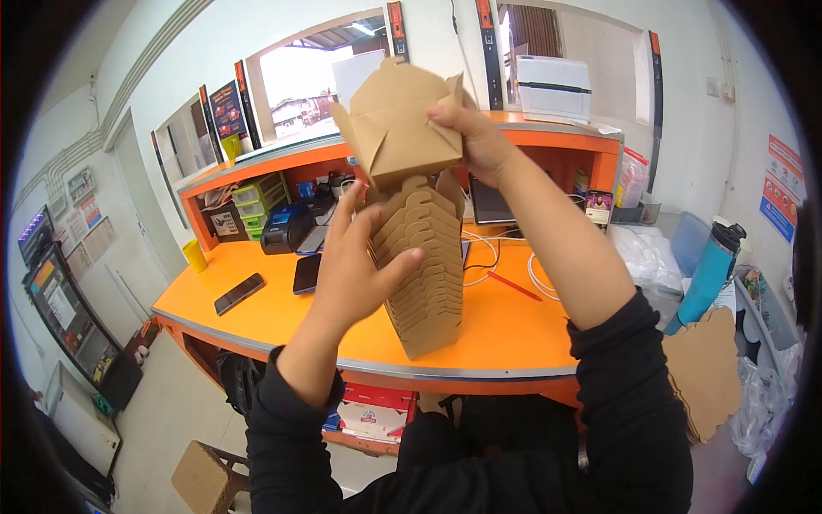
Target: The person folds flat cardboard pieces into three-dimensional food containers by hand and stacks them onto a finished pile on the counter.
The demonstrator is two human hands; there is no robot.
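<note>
- Left hand [353, 272] wraps around a tall nested stack of brown cardboard boxes [422, 272], thumb pressed on its front.
- Right hand [473, 135] grips the top box [396, 122], lifted just above the stack with flaps splayed.
- Below sits the orange counter [342, 321], two dark phones [272, 284] lying left.
- A teal bottle [712, 267] stands far right.

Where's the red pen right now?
In the head view the red pen lies on the orange counter, right of the stack of nested cardboard boxes, beside white cables.
</note>
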